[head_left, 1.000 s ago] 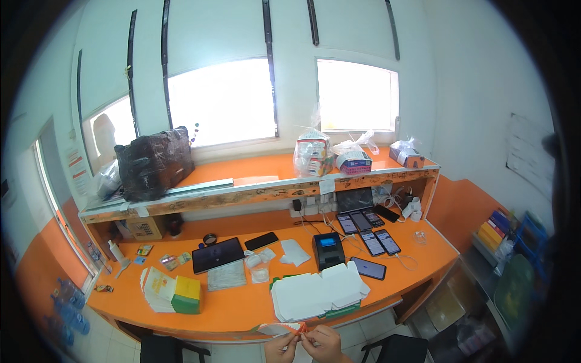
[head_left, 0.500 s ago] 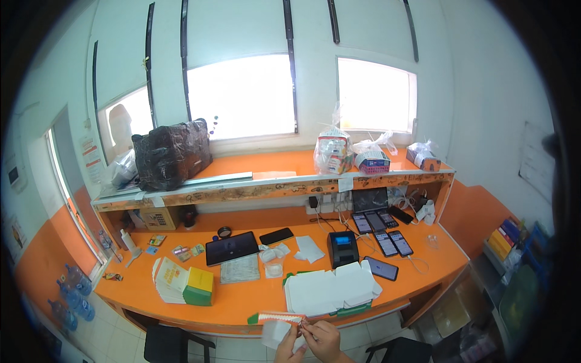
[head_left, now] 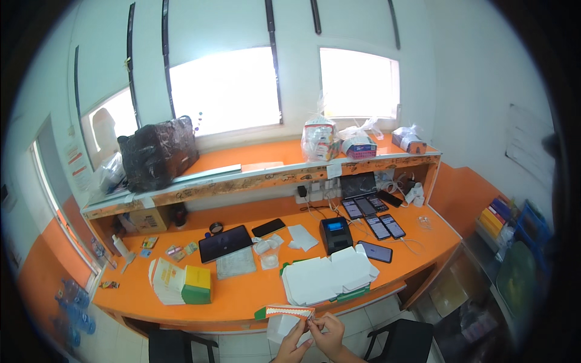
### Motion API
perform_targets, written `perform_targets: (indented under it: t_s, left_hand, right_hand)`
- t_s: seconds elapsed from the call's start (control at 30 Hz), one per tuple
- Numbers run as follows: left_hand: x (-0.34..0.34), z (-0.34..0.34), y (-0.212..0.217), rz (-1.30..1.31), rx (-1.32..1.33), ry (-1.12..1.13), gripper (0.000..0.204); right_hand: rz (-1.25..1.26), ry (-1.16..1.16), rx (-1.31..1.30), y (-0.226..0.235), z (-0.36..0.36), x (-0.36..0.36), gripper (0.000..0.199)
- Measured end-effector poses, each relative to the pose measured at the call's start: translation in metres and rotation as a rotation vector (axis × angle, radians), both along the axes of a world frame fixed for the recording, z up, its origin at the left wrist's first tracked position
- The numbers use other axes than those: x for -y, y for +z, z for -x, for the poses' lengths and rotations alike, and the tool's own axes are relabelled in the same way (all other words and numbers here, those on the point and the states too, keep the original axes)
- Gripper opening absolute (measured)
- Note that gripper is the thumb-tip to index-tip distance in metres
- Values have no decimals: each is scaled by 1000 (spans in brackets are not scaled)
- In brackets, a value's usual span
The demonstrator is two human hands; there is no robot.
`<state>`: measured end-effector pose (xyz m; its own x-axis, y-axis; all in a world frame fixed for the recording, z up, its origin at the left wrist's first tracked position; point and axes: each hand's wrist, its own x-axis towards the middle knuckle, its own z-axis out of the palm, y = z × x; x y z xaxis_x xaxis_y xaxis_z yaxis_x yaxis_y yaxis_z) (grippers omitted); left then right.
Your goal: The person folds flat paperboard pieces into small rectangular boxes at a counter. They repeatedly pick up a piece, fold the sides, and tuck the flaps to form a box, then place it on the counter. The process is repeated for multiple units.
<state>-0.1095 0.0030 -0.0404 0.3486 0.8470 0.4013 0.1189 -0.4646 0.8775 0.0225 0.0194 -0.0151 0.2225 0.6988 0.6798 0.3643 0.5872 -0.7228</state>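
Note:
In front of the desk's near edge, I hold up a partly folded paper carton point(head_left: 282, 327), white with an orange strip, a zigzag white edge and a green tab at its left end. My left hand point(head_left: 295, 343) grips it from below, fingers closed. Against its right end, my right hand point(head_left: 327, 334) has its fingers pinched together, close to the left fingertips. Just beyond lies a pile of flat white cartons point(head_left: 327, 278) with green edges. Over to the left, a fanned stack of white, yellow and green cartons point(head_left: 166, 281) rests on the desk.
On the orange desk point(head_left: 248, 298) are a black receipt printer point(head_left: 334, 235), a tablet point(head_left: 225, 243) and several phones point(head_left: 375, 252). A black-wrapped bundle point(head_left: 158, 151) and bagged packages point(head_left: 321, 139) sit on the shelf. Black chairs point(head_left: 181, 346) stand close in front.
The whole view has shifted, so the desk sits further left and higher. Both hands keep hold of the carton, which sits slightly further right in the picture with more of its orange strip showing.

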Motion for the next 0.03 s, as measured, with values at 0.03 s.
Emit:
perform_targets:
  t_s: [0.03]
  left_hand:
    - [0, 2, 5, 16, 5, -28, 68]
  right_hand:
    - [-19, -3, -7, 2, 0, 0, 13]
